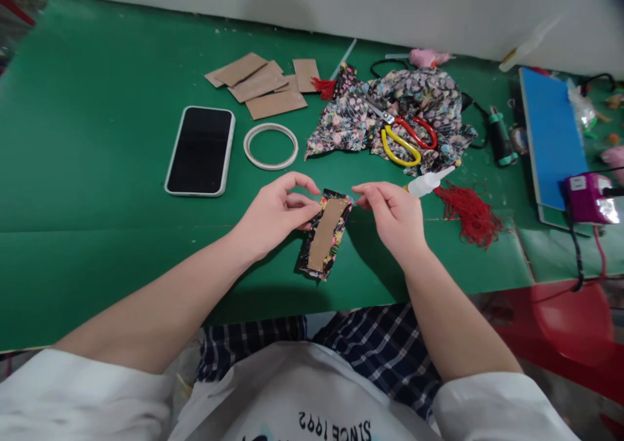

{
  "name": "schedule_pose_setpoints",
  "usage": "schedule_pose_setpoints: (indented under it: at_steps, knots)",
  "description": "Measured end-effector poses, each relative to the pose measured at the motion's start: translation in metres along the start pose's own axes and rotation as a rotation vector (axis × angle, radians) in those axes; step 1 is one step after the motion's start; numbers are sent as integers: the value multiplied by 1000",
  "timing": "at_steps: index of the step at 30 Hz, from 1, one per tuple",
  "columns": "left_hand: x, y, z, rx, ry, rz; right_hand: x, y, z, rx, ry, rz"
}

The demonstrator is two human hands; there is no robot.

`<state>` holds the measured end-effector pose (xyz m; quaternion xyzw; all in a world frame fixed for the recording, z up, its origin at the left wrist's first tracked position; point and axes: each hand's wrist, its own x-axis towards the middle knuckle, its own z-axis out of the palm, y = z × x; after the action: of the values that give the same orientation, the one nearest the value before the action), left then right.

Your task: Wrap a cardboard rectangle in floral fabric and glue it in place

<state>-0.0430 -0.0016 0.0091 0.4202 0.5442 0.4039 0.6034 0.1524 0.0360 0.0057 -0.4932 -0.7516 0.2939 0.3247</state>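
Green table [97, 168] cover carried all items; notes run left to right.

A phone [200, 150] lay face up at far left, a white ring [270, 146] just beside it, and loose cardboard pieces [263, 85] behind both.

The left hand [273, 217] pinched the upper left edge of the fabric-wrapped card [325, 234] between thumb and fingertips; its grip was closed on the fabric flap. The card sat tilted, near the table's front edge between the two hands, bare cardboard face up, floral fabric folded around its borders.

The right hand [392, 214] met the card's upper right corner, thumb and forefinger pressed together; whether they clamped the fabric or only touched it could not be told.

Judgement on the fold in hand: it would go best if both pinches pulled the fabric taut across the short top edge, pressed flat against the cardboard, corners tucked square before release.

Right of the hands: a glue bottle [428, 182], a red tassel [468, 212], floral cloth [390, 113] with scissors [404, 139] on top, a blue board [553, 136], and a purple device [589, 197].

Hard to make out: any glue on the card, the card's underside, the right fingertips' contact point, and the small objects at the far right, which were blurred. The shirt print at the bottom was cut off.
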Motion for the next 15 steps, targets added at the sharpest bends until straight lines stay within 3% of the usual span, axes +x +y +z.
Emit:
schedule_pose_setpoints:
  at_steps: [5,9,15]
  knots:
    - [2,-2,0,-17,47,4,2,3,-2,125,13,123]
    - [4,-3,-1,-82,154,45,3,7,-1,214,-27,174]
    - [8,-2,-5,-264,328,134,-1,4,-2,642,-383,382]
